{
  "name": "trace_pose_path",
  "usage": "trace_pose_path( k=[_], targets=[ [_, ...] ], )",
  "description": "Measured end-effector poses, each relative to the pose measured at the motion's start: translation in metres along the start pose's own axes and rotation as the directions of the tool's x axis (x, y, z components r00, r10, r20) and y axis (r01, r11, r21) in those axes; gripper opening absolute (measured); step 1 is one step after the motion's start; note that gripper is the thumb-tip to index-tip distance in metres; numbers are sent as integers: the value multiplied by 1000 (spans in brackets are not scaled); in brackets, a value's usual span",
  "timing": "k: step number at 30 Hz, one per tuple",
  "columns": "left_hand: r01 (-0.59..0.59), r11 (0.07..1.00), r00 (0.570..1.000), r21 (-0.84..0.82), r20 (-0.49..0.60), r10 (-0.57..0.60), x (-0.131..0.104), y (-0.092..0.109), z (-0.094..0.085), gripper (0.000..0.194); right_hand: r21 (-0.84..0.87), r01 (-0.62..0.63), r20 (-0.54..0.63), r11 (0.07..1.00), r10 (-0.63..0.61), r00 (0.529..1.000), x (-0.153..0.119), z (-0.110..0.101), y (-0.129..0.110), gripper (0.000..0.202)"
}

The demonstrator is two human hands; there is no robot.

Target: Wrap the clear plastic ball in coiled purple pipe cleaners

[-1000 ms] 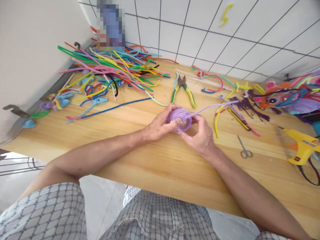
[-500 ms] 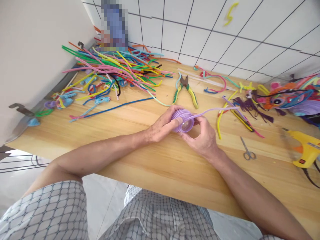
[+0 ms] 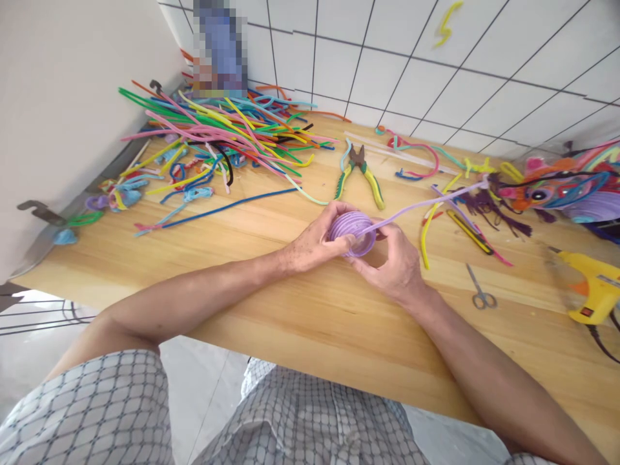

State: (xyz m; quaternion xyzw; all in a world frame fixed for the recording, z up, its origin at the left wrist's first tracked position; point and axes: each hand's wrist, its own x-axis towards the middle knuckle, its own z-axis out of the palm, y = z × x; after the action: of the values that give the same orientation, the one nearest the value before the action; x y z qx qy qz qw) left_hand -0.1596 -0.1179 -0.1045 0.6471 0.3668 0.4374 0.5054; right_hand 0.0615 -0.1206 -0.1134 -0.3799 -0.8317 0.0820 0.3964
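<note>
A clear, rounded piece wrapped in rows of purple pipe cleaner (image 3: 349, 226) sits between my two hands above the table. My left hand (image 3: 323, 240) grips it from the left, its thumb lying across the front of the coil. On the other side, the thumb and fingers of my right hand (image 3: 394, 261) close around its right edge. A loose purple tail (image 3: 421, 205) runs from the coil up to the right. Part of the clear piece shows at the lower right of the winding; the rest is covered.
Pliers (image 3: 358, 171) lie just behind my hands. A heap of colored pipe cleaners (image 3: 232, 129) fills the back left. To the right are a yellow cutter (image 3: 469, 231), small scissors (image 3: 482, 294), a yellow glue gun (image 3: 593, 287) and a colorful pipe-cleaner figure (image 3: 547, 190).
The loose purple tail now slants higher and reaches farther right. My left thumb has shifted slightly down on the coil, and the coil has turned a little between my hands.
</note>
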Motion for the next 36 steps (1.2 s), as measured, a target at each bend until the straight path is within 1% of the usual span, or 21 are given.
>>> trace_pose_path(
  k=[3, 6, 7, 9, 12, 15, 20, 25, 32, 36],
  targets=[
    [-2, 1000, 1000, 27, 0, 2, -1, 1, 2, 54, 167, -84, 51, 982, 77, 996, 6, -3, -2, 56],
    [-32, 996, 999, 78, -5, 32, -1, 1, 3, 53, 393, -233, 91, 890, 215, 972, 8, -2, -4, 42],
    [-47, 994, 999, 99, -8, 48, -1, 1, 4, 52, 448, -273, 91, 852, 260, 961, 8, 0, -5, 37],
    [-80, 986, 997, 146, -8, 82, 0, 0, 4, 52, 506, -323, 73, 800, 333, 940, 7, 2, -6, 30],
    [-126, 972, 992, 200, -4, 130, 0, -1, 4, 52, 510, -342, 44, 789, 374, 927, 7, 3, -9, 23],
    [-146, 960, 988, 240, -6, 151, 1, -1, 4, 51, 501, -328, 20, 801, 369, 929, 10, 0, -12, 17],
    [-164, 944, 986, 286, 26, 164, 2, -1, 2, 52, 483, -332, 33, 810, 362, 931, 12, -5, -15, 16],
    [-244, 911, 969, 332, 51, 241, 4, -1, 2, 53, 519, -314, 20, 795, 355, 934, 12, -5, -16, 11],
    [-269, 890, 962, 367, 51, 270, 3, -4, 3, 52, 565, -308, 32, 765, 353, 935, 12, -6, -18, 11],
    [-262, 897, 964, 355, 44, 264, 2, -3, 4, 50, 557, -291, 22, 778, 337, 941, 13, -6, -19, 12]
  ],
)
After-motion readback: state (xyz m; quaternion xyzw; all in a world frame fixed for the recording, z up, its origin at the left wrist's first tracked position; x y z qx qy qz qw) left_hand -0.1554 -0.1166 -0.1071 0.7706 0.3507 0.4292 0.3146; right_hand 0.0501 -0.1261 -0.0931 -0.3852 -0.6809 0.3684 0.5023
